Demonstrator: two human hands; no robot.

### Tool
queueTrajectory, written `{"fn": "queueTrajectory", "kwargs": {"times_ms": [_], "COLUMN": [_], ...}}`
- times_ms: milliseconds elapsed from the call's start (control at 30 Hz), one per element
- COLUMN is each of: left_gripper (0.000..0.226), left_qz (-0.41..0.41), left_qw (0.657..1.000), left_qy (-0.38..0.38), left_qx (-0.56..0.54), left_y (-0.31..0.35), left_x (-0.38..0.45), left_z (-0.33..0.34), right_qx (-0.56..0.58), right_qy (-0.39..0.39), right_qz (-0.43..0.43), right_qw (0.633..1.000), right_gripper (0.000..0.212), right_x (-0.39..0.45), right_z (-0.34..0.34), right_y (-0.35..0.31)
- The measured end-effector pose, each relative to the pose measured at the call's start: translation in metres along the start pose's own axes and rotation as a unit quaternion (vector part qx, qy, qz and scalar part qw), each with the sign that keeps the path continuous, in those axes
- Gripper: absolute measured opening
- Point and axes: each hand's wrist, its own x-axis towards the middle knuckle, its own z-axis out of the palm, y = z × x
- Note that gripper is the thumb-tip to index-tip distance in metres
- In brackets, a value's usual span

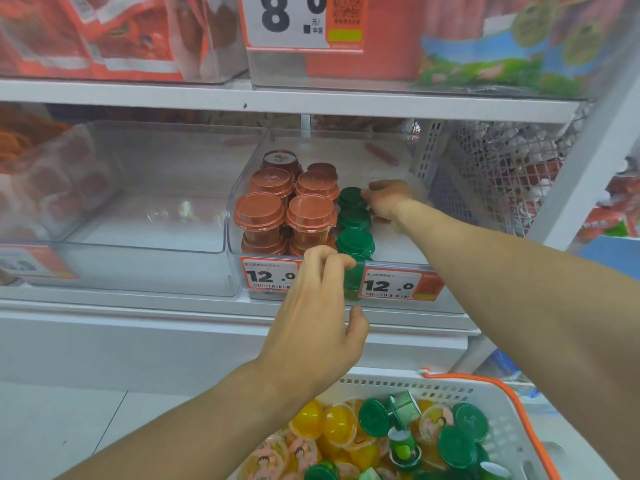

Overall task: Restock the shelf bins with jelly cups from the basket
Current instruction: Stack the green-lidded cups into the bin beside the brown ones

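Observation:
A clear shelf bin [239,216] holds stacked red-brown jelly cups [277,209] on its left and a row of green jelly cups [355,239] beside them. My right hand [386,200] reaches into the bin and pinches the rearmost green cup [349,196]. My left hand [317,313] is at the bin's front edge, fingers curled round a green cup [354,280] that it holds over the rim. Below, a white basket [433,388] with orange handles holds several green and yellow jelly cups [374,431].
An empty clear bin [145,209] sits left of the jelly bin. A white mesh basket [491,174] stands to the right. Price tags [391,284] hang on the bin front. The shelf above [277,98] carries red packaged goods.

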Motion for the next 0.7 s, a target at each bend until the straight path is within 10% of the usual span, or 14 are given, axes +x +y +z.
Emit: {"fn": "queueTrajectory", "kwargs": {"times_ms": [200, 400, 533, 700], "left_gripper": [0.026, 0.021, 0.035, 0.046], "left_qz": [-0.005, -0.091, -0.164, -0.295], "left_qw": [1.000, 0.923, 0.791, 0.824], "left_qy": [-0.004, -0.350, -0.554, -0.458], "left_qx": [-0.017, 0.129, 0.203, 0.152], "left_y": [0.008, -0.005, -0.018, -0.027], "left_x": [-0.007, -0.041, -0.074, -0.160], "left_z": [-0.003, 0.042, 0.092, 0.165], "right_qx": [-0.110, 0.057, 0.003, -0.297], "right_qy": [0.003, 0.080, -0.028, -0.263], "right_qz": [-0.164, -0.361, -0.297, -0.172], "right_qw": [0.980, 0.927, 0.954, 0.902], "right_gripper": [0.022, 0.010, 0.009, 0.027], "right_x": [-0.070, -0.216, -0.269, -0.287], "right_z": [-0.050, -0.052, -0.019, -0.016], "right_y": [-0.031, 0.035, 0.144, 0.278]}}
